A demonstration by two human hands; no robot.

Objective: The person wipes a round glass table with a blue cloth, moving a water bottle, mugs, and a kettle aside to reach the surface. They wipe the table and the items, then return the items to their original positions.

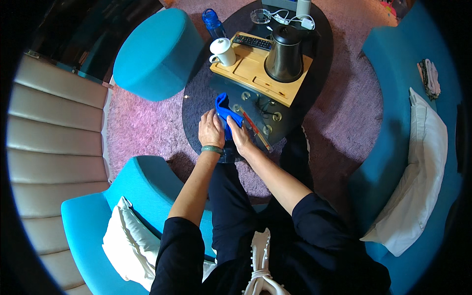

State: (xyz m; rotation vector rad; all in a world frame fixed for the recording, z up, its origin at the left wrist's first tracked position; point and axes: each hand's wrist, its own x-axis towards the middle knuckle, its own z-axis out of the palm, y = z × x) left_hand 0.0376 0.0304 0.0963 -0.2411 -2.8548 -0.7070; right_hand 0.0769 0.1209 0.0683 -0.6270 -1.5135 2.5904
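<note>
A folded bright blue cloth (223,105) is bunched between my two hands, over the near end of a dark glass coffee table (199,129). My left hand (211,129), with a green bangle at the wrist, grips its left side, back of the hand up. From the right, my right hand (240,136) holds the cloth with the thumb laid on top. The fingers under the cloth are hidden. Just right of my right hand, a pair of chopsticks (263,140) in a clear wrapper with a red band lies on the glass.
Beyond my hands, a wooden tray (243,75) carries a lidded white mug (222,52), a remote control (252,41) and a metal kettle (283,55). Behind are a blue bottle (214,25), a glass ashtray (260,16) and a white charger (307,24). Teal seats (158,55) surround the table.
</note>
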